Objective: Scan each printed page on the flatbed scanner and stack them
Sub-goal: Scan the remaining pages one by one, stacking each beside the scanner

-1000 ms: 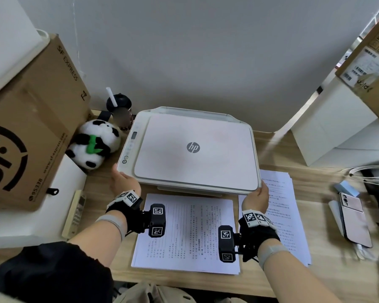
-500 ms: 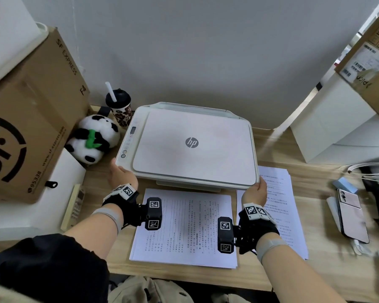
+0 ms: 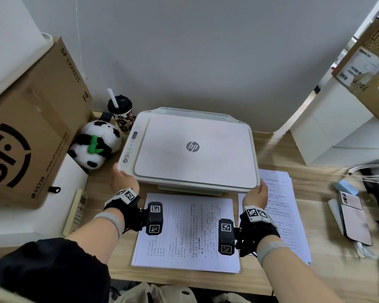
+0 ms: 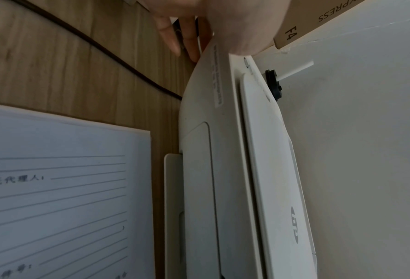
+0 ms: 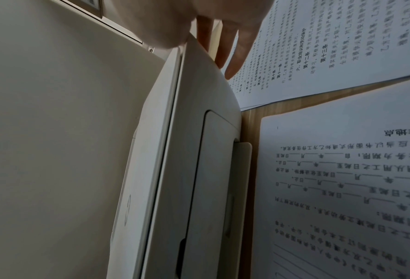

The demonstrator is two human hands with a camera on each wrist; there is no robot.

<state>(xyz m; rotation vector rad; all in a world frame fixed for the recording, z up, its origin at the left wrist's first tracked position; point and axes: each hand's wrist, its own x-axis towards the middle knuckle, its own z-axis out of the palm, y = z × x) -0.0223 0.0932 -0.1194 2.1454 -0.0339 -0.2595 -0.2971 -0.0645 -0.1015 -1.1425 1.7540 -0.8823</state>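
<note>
On the far left a cardboard box (image 3: 31, 132) stands on the desk (image 3: 278, 278), with a panda toy (image 3: 95, 147) just beside it and a cup (image 3: 120, 112) with a straw behind the toy. A remote (image 3: 77, 212) lies near the desk's left edge.

Your left hand (image 3: 124, 182) is at the scanner's (image 3: 190, 149) front left corner. The left wrist view shows the thumb pressed on the top corner and the fingers (image 4: 172, 35) running down past the side wall; the grip is around that corner. The scanner's lid is closed, logo up, and the unit sits at mid-desk against the wall.

Directly in front of the scanner lies a stack of pages (image 3: 186, 232), printed side up, apart from both hands.

Your right hand (image 3: 255, 196) holds the front right corner likewise: thumb on top, fingers (image 5: 232, 56) extended down the side, above a second stack (image 3: 284, 213) that lies right of the first.

Further right a phone (image 3: 352, 217) lies flat, white cables (image 3: 368, 171) beyond it.
</note>
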